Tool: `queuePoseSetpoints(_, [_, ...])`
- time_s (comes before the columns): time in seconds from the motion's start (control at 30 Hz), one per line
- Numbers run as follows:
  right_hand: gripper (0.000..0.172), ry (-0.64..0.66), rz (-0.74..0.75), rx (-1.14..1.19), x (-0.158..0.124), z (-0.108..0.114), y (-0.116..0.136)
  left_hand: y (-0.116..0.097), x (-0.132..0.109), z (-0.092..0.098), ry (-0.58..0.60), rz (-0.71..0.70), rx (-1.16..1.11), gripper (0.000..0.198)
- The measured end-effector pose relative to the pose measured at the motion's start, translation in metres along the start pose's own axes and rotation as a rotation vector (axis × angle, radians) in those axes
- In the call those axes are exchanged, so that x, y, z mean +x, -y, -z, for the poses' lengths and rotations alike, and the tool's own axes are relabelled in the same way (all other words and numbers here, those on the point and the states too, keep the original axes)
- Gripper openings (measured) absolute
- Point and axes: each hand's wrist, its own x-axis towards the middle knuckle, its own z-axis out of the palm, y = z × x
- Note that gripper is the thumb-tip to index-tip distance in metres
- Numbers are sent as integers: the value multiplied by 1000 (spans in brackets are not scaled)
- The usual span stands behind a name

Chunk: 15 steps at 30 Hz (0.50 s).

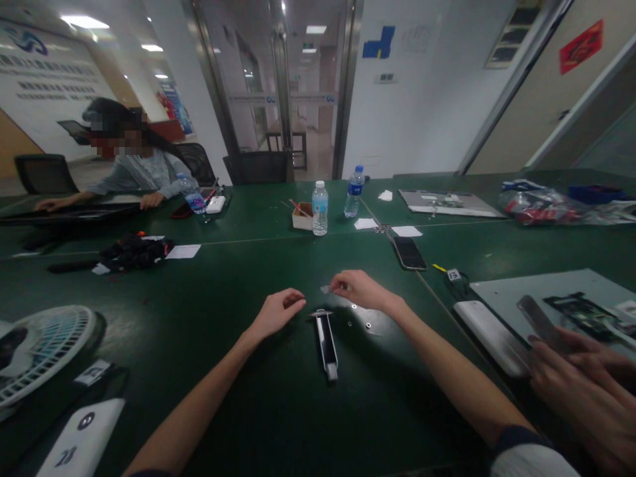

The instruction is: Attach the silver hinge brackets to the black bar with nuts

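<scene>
On the green table [199, 351] in front of me lies a narrow device with a dark middle and a pale frame [326, 341]. My left hand [278, 311] hovers at its upper left, fingers curled, with a gap between thumb and fingers and nothing visible in it. Up and to the right of the device, my right hand [358, 289] pinches a small clear plastic piece [326, 289] at its fingertips. Beneath the right wrist are small metal rings [368, 325] on a clear sheet.
Beyond my hands stand a clear bottle [320, 211], a blue-capped bottle [354, 193] and a small box [301, 217]. A phone [409, 253] lies right. A fan [50, 351] is left. Another person's hands [586, 384] are at right; a person [134, 159] sits far left.
</scene>
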Motion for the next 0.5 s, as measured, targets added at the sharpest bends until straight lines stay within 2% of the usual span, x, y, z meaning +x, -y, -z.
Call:
queuePoseSetpoints(0.1, [13, -26, 199, 117, 0, 2, 22, -3, 1, 1, 26, 13, -98, 33])
queuePoseSetpoints(0.27, [15, -12, 307, 157, 4, -8, 44, -10, -4, 2, 102, 31, -202, 34])
queuePoseSetpoints(0.37, [18, -44, 281, 144, 3, -16, 44, -9, -5, 5, 123, 47, -198, 37])
queuePoseSetpoints(0.5, [19, -77, 119, 71, -5, -25, 27, 0, -2, 7, 106, 90, -122, 35])
